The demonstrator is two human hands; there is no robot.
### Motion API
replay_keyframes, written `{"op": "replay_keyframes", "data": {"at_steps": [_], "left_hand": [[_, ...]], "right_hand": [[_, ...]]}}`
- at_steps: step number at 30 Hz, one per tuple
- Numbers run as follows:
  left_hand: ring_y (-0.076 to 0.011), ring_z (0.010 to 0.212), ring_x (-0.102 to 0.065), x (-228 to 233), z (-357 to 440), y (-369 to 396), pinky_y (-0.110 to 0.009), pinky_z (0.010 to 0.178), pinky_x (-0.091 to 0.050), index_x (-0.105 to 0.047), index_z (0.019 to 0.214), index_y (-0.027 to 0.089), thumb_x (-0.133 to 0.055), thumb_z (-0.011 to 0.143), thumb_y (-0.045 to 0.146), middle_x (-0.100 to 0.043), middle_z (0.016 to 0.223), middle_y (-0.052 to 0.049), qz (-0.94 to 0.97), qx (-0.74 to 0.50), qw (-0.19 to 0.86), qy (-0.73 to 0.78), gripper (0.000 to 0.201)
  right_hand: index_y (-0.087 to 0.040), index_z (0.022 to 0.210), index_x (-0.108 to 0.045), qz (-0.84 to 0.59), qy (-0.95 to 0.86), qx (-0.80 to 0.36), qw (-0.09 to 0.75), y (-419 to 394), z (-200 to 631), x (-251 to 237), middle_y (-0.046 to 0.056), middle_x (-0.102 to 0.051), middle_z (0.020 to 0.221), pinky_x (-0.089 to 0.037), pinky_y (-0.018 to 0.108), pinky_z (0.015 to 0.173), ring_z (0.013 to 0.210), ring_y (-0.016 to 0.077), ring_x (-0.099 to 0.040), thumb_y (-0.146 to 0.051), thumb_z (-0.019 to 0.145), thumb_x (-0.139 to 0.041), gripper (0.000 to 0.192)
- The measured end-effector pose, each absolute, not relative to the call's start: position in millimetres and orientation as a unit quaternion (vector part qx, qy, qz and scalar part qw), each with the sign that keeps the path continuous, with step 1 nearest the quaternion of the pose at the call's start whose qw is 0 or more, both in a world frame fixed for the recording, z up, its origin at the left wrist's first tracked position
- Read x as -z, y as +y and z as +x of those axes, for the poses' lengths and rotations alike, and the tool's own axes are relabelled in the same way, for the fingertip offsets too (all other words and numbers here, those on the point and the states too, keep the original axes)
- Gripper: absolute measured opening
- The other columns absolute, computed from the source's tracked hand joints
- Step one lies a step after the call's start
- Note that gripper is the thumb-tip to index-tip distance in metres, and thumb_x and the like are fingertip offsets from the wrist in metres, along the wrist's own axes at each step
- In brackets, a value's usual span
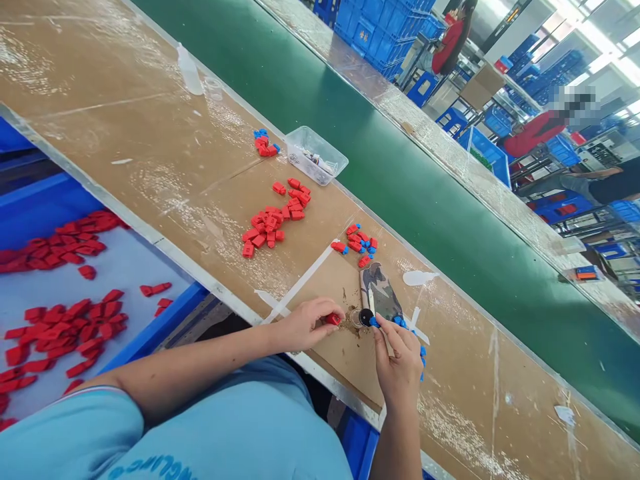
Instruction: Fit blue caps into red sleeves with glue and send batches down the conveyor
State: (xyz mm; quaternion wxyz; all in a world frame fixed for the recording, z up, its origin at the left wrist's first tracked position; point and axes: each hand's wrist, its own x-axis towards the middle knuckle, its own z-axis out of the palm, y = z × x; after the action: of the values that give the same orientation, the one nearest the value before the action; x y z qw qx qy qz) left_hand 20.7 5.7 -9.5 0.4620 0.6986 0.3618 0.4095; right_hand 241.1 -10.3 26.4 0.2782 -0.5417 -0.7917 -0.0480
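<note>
My left hand (304,325) is closed around a small red plastic block (333,319), just above the brown worktop. Between the thumb and fingers of my right hand (401,353) is a small blue plastic piece (374,322). It is at the edge of a round black disc (367,317), beside a small clear cup (356,318); whether they touch I cannot tell. Behind lies a flat camouflage-patterned thing (383,293) with a thin pale stick on it. More blue pieces (399,321) lie near my right fingers, partly hidden by the hand.
Loose red blocks (270,223) lie on the worktop, and a red-and-blue group (361,243) lies farther right. A clear plastic tub (317,157) and white bottles (190,70) stand or lie near the green conveyor belt (425,180). At left is a blue bin (145,320) with many red blocks. Other people sit beyond.
</note>
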Motion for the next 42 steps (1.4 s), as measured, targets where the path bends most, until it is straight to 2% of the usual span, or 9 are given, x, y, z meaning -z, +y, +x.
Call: {"op": "replay_keyframes", "data": {"at_steps": [7,11,19,24,32,38,42], "left_hand": [[-0.0152,0.079,-0.058,9.0,21.1,5.9,-0.026,0.074,-0.049,-0.061,0.098,0.015,-0.051,0.086,0.015,-0.064,0.092,-0.008,0.701,-0.410,0.465,0.354,0.015],[-0.0155,0.079,-0.059,10.8,22.1,4.1,-0.027,0.074,-0.049,-0.058,0.104,0.015,-0.052,0.084,0.014,-0.065,0.090,-0.006,0.683,-0.414,0.477,0.367,0.021],[-0.0154,0.083,-0.061,12.4,23.7,5.6,-0.026,0.077,-0.050,-0.062,0.095,0.015,-0.053,0.086,0.015,-0.066,0.089,-0.005,0.655,-0.420,0.517,0.356,0.013],[-0.0147,0.079,-0.060,10.9,22.9,6.5,-0.024,0.074,-0.048,-0.063,0.095,0.015,-0.054,0.085,0.013,-0.067,0.086,-0.005,0.676,-0.404,0.500,0.360,0.013],[-0.0160,0.081,-0.062,13.3,21.9,6.3,-0.025,0.075,-0.047,-0.065,0.099,0.016,-0.056,0.086,0.014,-0.069,0.089,-0.005,0.693,-0.394,0.487,0.357,0.016],[-0.0166,0.085,-0.062,15.5,21.3,6.6,-0.027,0.080,-0.048,-0.065,0.104,0.017,-0.052,0.089,0.017,-0.071,0.095,-0.007,0.704,-0.401,0.487,0.327,0.019],[-0.0165,0.081,-0.062,14.7,20.1,6.4,-0.027,0.077,-0.048,-0.065,0.102,0.016,-0.056,0.090,0.022,-0.070,0.091,-0.007,0.701,-0.400,0.481,0.342,0.017]], "right_hand": [[-0.025,0.105,-0.072,-0.562,-0.779,0.010,0.277,-10.5,239.9,-27.1,0.006,-0.072,0.088,-0.045,0.034,0.076,0.080,0.0190,-0.062,-0.033,0.094,-0.051,0.026],[-0.025,0.100,-0.074,-0.596,-0.741,-0.031,0.307,-11.9,238.8,-27.6,0.007,-0.073,0.090,-0.048,0.034,0.076,0.083,0.0202,-0.064,-0.038,0.091,-0.053,0.026],[-0.020,0.094,-0.074,-0.684,-0.600,-0.175,0.375,-18.1,238.1,-26.8,0.008,-0.074,0.092,-0.051,0.037,0.083,0.085,0.0218,-0.066,-0.048,0.079,-0.064,0.033],[-0.021,0.097,-0.073,-0.657,-0.605,-0.225,0.389,-28.4,225.6,-30.3,0.007,-0.073,0.094,-0.052,0.036,0.081,0.087,0.0212,-0.066,-0.044,0.080,-0.066,0.030],[-0.022,0.099,-0.073,-0.596,-0.689,-0.219,0.350,-31.7,200.2,-29.3,0.006,-0.073,0.087,-0.053,0.034,0.075,0.079,0.0199,-0.066,-0.038,0.086,-0.062,0.023],[-0.023,0.099,-0.073,-0.591,-0.692,-0.228,0.347,-32.7,200.1,-23.0,0.006,-0.073,0.088,-0.054,0.036,0.077,0.080,0.0204,-0.066,-0.037,0.086,-0.062,0.022],[-0.023,0.096,-0.074,-0.601,-0.676,-0.245,0.349,-34.7,202.3,-22.5,0.005,-0.073,0.087,-0.055,0.035,0.075,0.079,0.0198,-0.068,-0.037,0.084,-0.064,0.020]]}}
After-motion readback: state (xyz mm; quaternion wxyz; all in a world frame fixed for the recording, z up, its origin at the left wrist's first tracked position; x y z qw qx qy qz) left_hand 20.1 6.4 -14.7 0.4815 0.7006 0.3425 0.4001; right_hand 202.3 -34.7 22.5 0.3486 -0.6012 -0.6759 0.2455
